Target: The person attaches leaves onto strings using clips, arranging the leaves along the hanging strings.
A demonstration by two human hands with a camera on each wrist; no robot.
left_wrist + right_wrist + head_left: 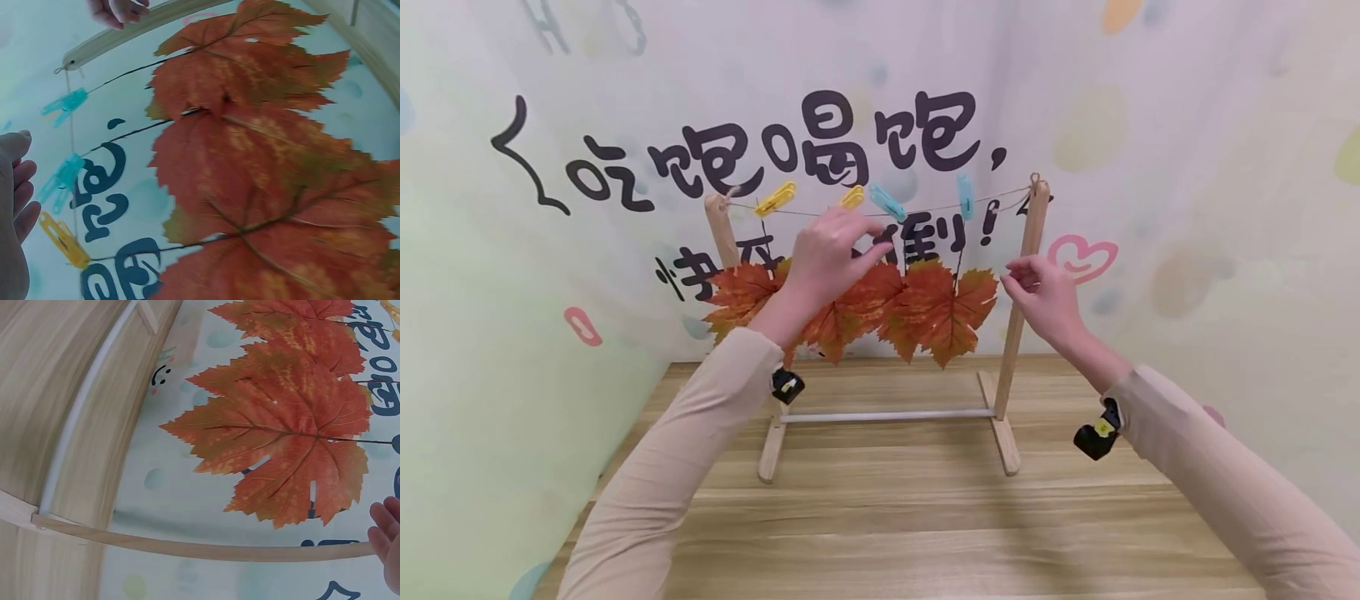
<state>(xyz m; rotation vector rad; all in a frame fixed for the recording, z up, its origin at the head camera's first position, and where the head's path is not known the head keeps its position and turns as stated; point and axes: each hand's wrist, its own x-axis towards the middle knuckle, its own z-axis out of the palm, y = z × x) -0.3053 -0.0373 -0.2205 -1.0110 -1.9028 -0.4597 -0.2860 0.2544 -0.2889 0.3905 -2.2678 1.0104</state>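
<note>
Several orange-red maple leaves (951,312) hang side by side by dark stems from a string (928,208). Two yellow clothespins (776,200) and two blue clothespins (966,197) clip them there. My left hand (835,254) is raised before the middle leaves, its thumb and fingers apart and holding nothing. In the left wrist view, that hand (15,200) lies near the lower blue clothespin (61,182) and a yellow clothespin (64,239). Near the right post, my right hand (1045,296) has loosely bent fingers, apart from the rightmost leaf (281,425) in the right wrist view.
The string runs between two upright wooden posts (1033,221) of a stand. A white rod (887,415) joins its feet (1006,446) on the wood-grain table (880,517). Behind it is a pale wall covering (1187,125) with dark lettering.
</note>
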